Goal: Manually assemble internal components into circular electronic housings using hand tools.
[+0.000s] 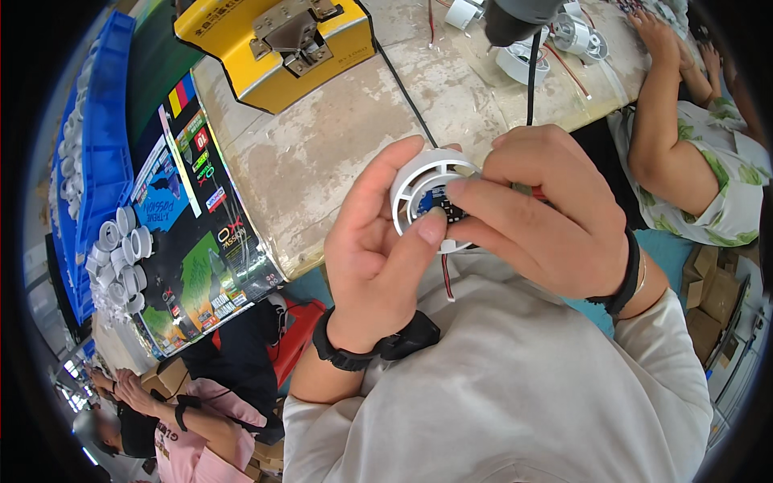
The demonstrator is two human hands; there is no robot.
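Observation:
My left hand (378, 233) is wrapped round a white round plastic housing (404, 179) with an open, spoked rim, held up in front of my shirt. Inside the housing sits a small blue circuit board (427, 201) with dark parts on it. The left thumb tip rests on the board's edge. My right hand (539, 213) has its fingers closed together over the right side of the housing, fingertips at the board; they partly hide it. A short red and black wire (448, 280) hangs below the housing.
A yellow machine (306, 64) with a metal mechanism stands on the worn table (282, 153). A dark tool head (515, 20) and cable are at the back, beside white housings (523, 64). More white rings (121, 258) lie at left near a blue bin (109, 121). Co-workers sit on both sides.

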